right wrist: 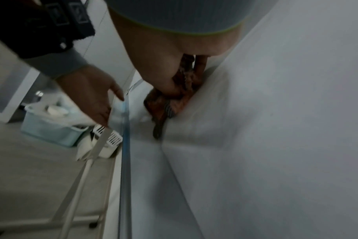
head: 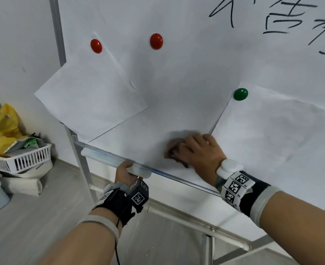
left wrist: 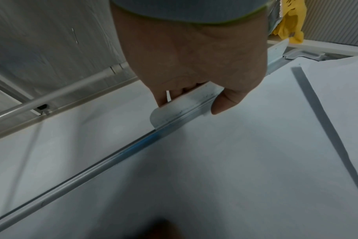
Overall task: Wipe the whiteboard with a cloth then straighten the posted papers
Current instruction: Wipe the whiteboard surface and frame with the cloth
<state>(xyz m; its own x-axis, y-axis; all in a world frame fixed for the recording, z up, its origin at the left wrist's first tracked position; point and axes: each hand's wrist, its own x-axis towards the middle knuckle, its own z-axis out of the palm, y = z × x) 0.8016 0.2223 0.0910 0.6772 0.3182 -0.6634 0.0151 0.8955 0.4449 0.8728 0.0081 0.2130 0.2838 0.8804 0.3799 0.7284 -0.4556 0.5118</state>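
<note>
My right hand [head: 194, 150] presses a dark patterned cloth [right wrist: 170, 103] against the lower part of the whiteboard [head: 177, 77], fingers curled over it; the cloth [head: 174, 153] is blurred in the head view. My left hand [head: 124, 169] grips the metal pen tray [left wrist: 180, 106] on the board's bottom edge, thumb on top. A tilted paper [head: 89, 92] hangs under a red magnet [head: 96, 46]. A second red magnet [head: 156, 41] sits alone. Another skewed paper [head: 272, 134] hangs under a green magnet [head: 240, 94]. Black writing [head: 282, 18] fills the upper right.
A white slotted basket [head: 25, 159] with a yellow bag [head: 2, 127] stands on the floor at left, beside a pale blue bin [right wrist: 49, 129]. The board's metal stand [head: 205, 222] and crossbars run below the tray. A white wall [head: 14, 44] is left of the board.
</note>
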